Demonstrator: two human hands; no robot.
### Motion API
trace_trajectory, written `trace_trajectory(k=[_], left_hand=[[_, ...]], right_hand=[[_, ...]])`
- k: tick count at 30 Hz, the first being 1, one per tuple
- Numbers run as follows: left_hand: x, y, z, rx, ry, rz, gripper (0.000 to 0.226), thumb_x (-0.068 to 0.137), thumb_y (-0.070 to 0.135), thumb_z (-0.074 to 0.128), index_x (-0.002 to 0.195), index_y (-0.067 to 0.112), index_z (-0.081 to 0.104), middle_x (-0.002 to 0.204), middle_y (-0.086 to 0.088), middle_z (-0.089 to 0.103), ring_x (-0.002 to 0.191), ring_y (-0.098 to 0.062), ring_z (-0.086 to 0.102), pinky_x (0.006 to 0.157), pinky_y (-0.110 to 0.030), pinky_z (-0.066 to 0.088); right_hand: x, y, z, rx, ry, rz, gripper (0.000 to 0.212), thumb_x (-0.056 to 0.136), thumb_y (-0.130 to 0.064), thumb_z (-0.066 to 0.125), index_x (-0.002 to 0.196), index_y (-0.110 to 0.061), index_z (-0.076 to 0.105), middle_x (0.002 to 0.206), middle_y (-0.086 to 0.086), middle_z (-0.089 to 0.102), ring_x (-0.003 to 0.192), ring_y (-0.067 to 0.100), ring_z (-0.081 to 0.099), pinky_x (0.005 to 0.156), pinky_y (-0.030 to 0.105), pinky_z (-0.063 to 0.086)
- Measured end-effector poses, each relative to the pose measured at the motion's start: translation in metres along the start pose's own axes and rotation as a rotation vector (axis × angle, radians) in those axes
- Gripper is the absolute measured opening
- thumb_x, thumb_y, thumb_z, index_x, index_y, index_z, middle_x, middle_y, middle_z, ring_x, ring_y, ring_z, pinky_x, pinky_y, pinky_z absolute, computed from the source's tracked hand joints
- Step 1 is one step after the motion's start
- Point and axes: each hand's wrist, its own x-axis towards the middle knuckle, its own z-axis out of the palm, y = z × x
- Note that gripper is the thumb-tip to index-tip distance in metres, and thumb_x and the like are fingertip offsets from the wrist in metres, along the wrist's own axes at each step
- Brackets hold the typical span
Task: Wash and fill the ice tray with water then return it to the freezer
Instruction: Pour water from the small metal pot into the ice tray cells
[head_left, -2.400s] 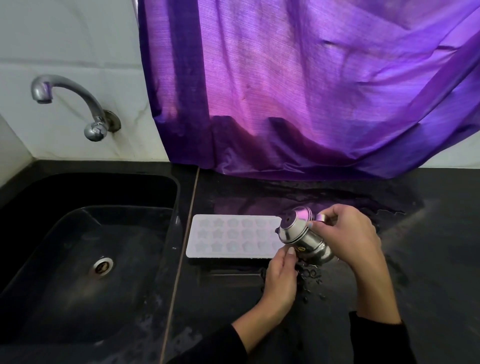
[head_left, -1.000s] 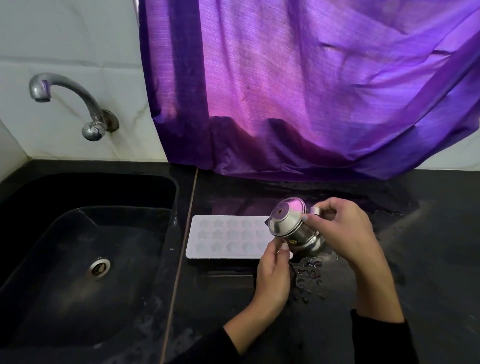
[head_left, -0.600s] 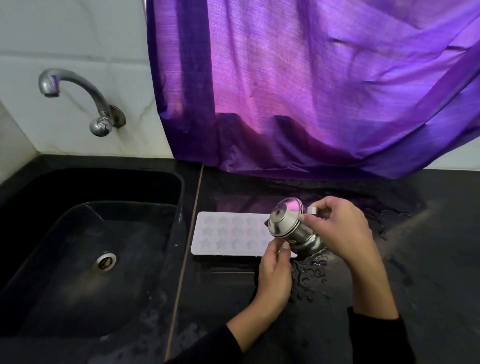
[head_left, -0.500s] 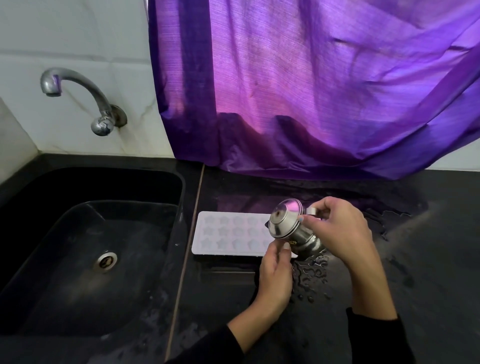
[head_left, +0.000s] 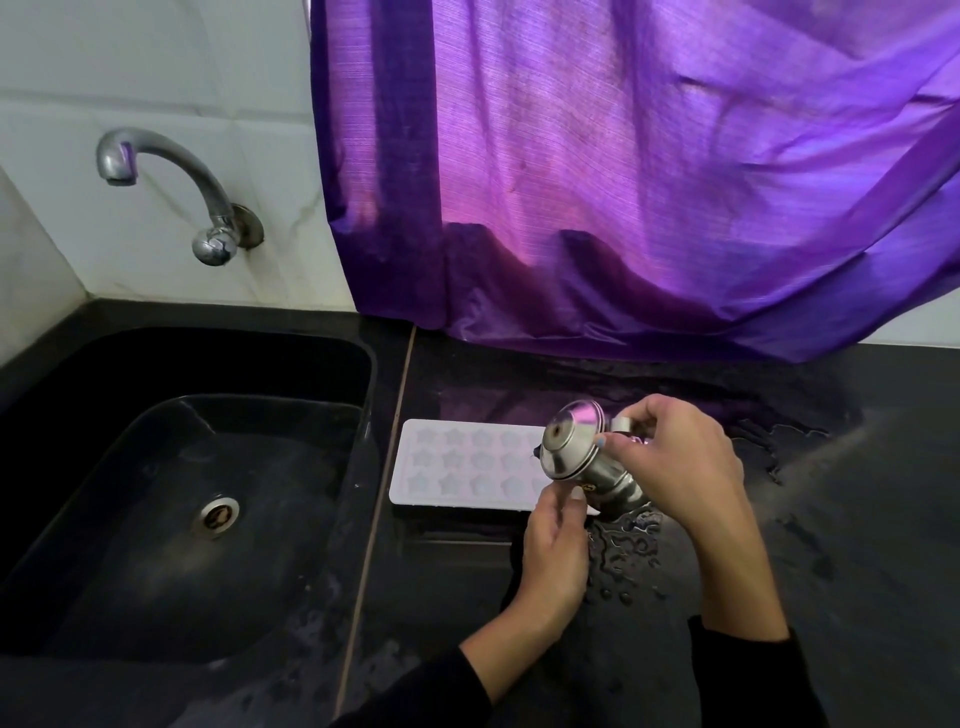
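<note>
A black stone counter (head_left: 857, 545) fills the lower half of the frame, wet in patches, with a black sink (head_left: 363, 415) sunk into its left side. Nearest the camera, two dark sleeves enter from the bottom edge. The left hand (head_left: 553, 551) reaches up at lower centre, its fingertips curled against the underside of a small steel pot (head_left: 576, 457); whether it grips the pot or only steadies it cannot be told. Just right of it, the right hand (head_left: 680, 467) pinches the pot's handle and upper body, holding it tilted to the left, lid facing the camera, over the right end of the ice tray (head_left: 467, 467). Beads of spilled water (head_left: 623, 551) lie on the counter below the pot. The pale tray, with star-shaped cells in three rows, rests flat on the counter at centre frame, just right of the sink's edge. In the basin at left sits a round metal drain (head_left: 219, 515). Farther back, in the upper left, a curved metal tap (head_left: 171, 176) comes out of the white tiled wall (head_left: 156, 62). A purple curtain (head_left: 649, 182) hangs across the upper right, its hem reaching the counter behind the tray
</note>
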Motion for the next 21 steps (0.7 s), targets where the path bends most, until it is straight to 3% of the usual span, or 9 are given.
trace_trajectory(k=[11, 21], left_hand=[[0.0015, -0.0031, -0.0019, 0.020, 0.001, -0.028, 0.024, 0.099, 0.027, 0.044, 0.116, 0.027, 0.060, 0.113, 0.010, 0.067, 0.109, -0.001, 0.059, 0.102, -0.036, 0.045], [0.0044, -0.0013, -0.0060, -0.003, 0.048, 0.026, 0.028, 0.099, 0.022, 0.044, 0.125, 0.024, 0.055, 0.123, 0.008, 0.063, 0.117, -0.004, 0.056, 0.106, -0.038, 0.042]], right_hand=[[0.0003, 0.0020, 0.0017, 0.013, 0.001, 0.006, 0.017, 0.081, -0.040, 0.069, 0.075, -0.029, 0.056, 0.088, -0.009, 0.064, 0.087, 0.020, 0.058, 0.071, 0.031, 0.038], [0.0026, 0.0072, 0.0029, 0.212, 0.024, 0.051, 0.021, 0.070, -0.045, 0.072, 0.078, -0.027, 0.064, 0.081, -0.007, 0.070, 0.083, 0.023, 0.066, 0.080, 0.045, 0.053]])
